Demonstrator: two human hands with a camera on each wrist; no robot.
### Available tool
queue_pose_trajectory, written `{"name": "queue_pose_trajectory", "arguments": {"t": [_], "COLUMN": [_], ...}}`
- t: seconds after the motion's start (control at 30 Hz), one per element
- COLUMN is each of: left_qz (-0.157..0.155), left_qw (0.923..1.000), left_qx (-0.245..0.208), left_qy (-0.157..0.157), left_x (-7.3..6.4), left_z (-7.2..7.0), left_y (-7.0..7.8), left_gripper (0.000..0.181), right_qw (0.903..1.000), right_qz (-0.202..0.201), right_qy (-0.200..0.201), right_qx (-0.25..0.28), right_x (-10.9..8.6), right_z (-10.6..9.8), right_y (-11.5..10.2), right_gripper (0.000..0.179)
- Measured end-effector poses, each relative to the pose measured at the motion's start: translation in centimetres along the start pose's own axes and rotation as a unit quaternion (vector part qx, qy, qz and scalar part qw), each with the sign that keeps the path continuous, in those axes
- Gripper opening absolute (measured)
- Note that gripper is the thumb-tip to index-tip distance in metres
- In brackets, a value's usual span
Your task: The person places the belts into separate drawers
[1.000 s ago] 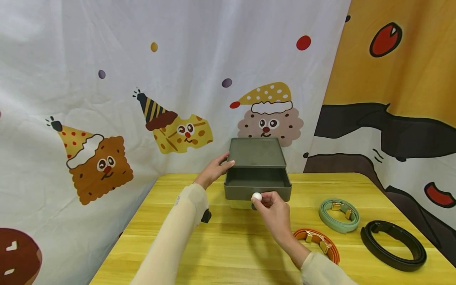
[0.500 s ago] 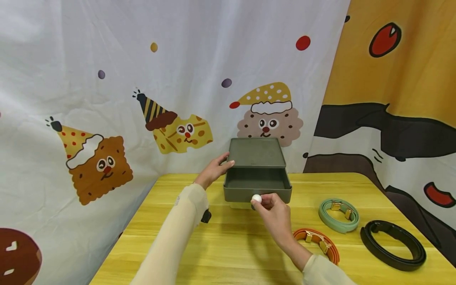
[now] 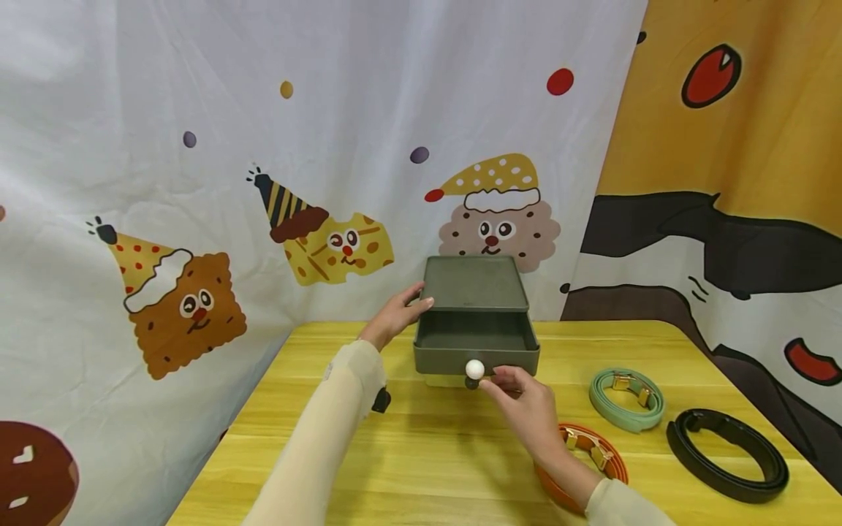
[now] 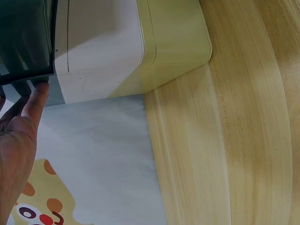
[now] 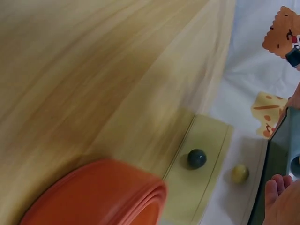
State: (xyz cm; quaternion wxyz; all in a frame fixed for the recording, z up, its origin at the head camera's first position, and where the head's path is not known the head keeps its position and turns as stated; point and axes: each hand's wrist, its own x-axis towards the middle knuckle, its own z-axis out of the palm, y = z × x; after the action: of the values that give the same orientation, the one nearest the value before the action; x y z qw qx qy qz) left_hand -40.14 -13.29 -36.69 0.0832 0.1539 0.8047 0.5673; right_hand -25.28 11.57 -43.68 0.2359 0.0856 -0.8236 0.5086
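A small drawer cabinet (image 3: 475, 283) with a dark green top stands at the back of the table. Its green top drawer (image 3: 437, 360) is pulled out, and the part of its inside that shows holds nothing. My left hand (image 3: 397, 315) rests against the cabinet's left side, thumb at the top edge; in the left wrist view its straight fingers (image 4: 36, 101) touch the green tier. To the right of the drawer's white round knob (image 3: 475, 369), my right hand (image 3: 526, 405) has thumb and forefinger a little apart, holding nothing. A dark knob (image 3: 471, 383) shows just below the white one.
On the right of the wooden table (image 3: 421, 460) lie a coiled green belt (image 3: 601, 402), a coiled black belt (image 3: 723, 478) and an orange belt (image 3: 615, 467), partly behind my right forearm. A printed cloth (image 3: 368, 88) hangs behind. Lower tiers are white (image 4: 101, 51) and yellow (image 4: 180, 40).
My right hand has let go of the white knob, which it pinched in both earlier frames, and moved a little right and down. The drawer came out slightly. My left hand stays put.
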Motion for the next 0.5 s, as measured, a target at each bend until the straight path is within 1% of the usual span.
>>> {"name": "queue_pose_trajectory", "arguments": {"t": [0.27, 0.4, 0.5], "left_qz": [-0.008, -0.006, -0.003], "left_qw": [0.9999, 0.9999, 1.0000], "left_qx": [0.005, 0.005, 0.004], "left_qy": [0.009, 0.009, 0.007], "left_x": [0.0, 0.0, 0.1], "left_z": [0.1, 0.1, 0.1], "left_y": [0.1, 0.1, 0.1], "left_gripper": [0.072, 0.071, 0.070], "right_qw": [0.9996, 0.9989, 0.9982], "right_qz": [0.016, 0.034, 0.048], "right_qy": [-0.016, -0.023, -0.029], "right_qx": [-0.018, -0.023, -0.023], "right_x": [-0.2, -0.3, -0.3], "right_z": [-1.8, -2.9, -3.6], "right_y": [1.5, 2.4, 3.2], "right_gripper": [0.027, 0.025, 0.026]}}
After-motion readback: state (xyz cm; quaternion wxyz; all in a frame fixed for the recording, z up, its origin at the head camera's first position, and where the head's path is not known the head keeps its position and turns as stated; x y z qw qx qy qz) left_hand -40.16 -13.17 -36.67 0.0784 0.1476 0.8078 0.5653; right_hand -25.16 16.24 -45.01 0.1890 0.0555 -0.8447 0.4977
